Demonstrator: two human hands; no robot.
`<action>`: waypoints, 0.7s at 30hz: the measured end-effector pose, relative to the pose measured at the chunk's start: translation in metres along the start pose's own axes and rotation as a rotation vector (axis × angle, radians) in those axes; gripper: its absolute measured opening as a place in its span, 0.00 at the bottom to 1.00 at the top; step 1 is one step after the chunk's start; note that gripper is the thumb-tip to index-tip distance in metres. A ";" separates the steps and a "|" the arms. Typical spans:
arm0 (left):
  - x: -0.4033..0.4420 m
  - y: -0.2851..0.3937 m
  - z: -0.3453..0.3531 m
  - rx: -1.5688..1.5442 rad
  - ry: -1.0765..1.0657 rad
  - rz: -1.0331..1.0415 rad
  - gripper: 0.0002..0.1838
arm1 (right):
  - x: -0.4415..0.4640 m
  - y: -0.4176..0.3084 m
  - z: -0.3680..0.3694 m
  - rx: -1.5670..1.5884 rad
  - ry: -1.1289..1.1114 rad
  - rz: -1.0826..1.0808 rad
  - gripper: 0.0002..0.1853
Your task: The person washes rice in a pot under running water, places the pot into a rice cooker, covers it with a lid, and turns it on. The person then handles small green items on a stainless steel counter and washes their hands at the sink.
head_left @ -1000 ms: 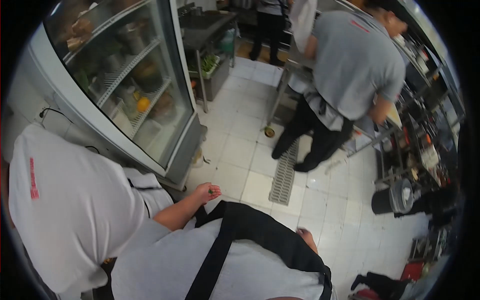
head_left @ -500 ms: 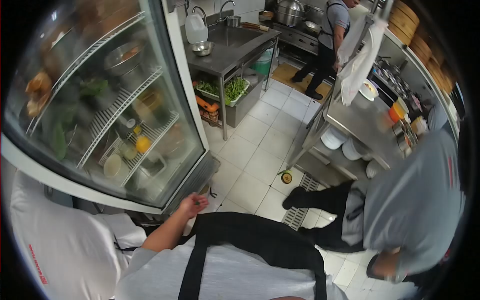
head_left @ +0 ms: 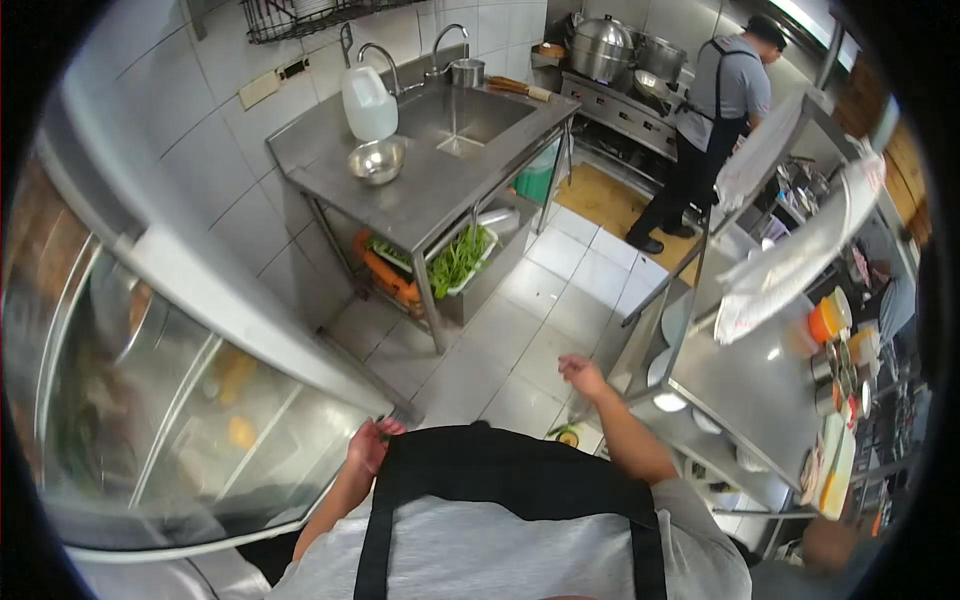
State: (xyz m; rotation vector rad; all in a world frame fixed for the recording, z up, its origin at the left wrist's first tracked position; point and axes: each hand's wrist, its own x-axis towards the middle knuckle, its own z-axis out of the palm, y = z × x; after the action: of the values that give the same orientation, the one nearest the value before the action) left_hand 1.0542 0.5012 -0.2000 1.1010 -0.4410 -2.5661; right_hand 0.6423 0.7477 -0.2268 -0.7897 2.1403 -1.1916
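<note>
My left hand (head_left: pixel 372 446) is low in front of me, just left of my black apron (head_left: pixel 500 468) and beside the glass-door fridge (head_left: pixel 190 410). Its fingers are curled, with a small dark bit at the tips too small to name. Over the floor tiles my right hand (head_left: pixel 580 375) is raised, fingers loosely bent and apart, holding nothing visible. Below it on the floor lies a round cut piece of produce (head_left: pixel 567 438) with a green rim.
Ahead stands a steel sink table (head_left: pixel 400 215) with a plastic jug (head_left: pixel 369 105), a metal bowl (head_left: pixel 377 161) and leafy greens (head_left: pixel 460 262) beneath. A co-worker (head_left: pixel 715 120) stands by the stove (head_left: pixel 620 105). At right is a steel counter (head_left: pixel 750 375) with hanging cloths (head_left: pixel 800 250).
My view has swung so the sink and stove sit lower and larger. My right hand has come into view. The co-worker who was close on my right has mostly left the frame.
</note>
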 end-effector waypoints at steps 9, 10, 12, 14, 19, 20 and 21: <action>0.190 0.084 0.296 0.224 -0.377 0.012 0.24 | 0.058 0.046 -0.096 -0.056 -0.126 0.462 0.22; 0.214 0.096 0.325 0.218 -0.421 0.013 0.24 | 0.075 0.052 -0.109 -0.036 -0.095 0.482 0.22; 0.259 0.106 0.376 0.198 -0.496 0.000 0.24 | 0.119 0.066 -0.126 0.008 -0.053 0.498 0.23; 0.291 0.115 0.425 0.183 -0.481 0.061 0.24 | 0.158 0.064 -0.152 -0.126 -0.063 0.490 0.24; 0.366 0.158 0.507 0.083 -0.491 0.217 0.24 | 0.299 0.103 -0.234 -0.275 -0.089 0.402 0.24; 0.385 0.172 0.536 0.012 -0.414 0.301 0.23 | 0.349 0.105 -0.260 -0.355 -0.112 0.398 0.24; 0.396 0.182 0.547 0.035 -0.403 0.334 0.23 | 0.379 0.103 -0.277 -0.375 -0.083 0.384 0.24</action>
State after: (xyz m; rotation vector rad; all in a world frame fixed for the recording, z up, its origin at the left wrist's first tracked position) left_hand 0.4203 0.2637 -0.0229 0.4609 -0.7007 -2.4726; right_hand 0.1688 0.6702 -0.2631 -0.5295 2.3398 -0.5625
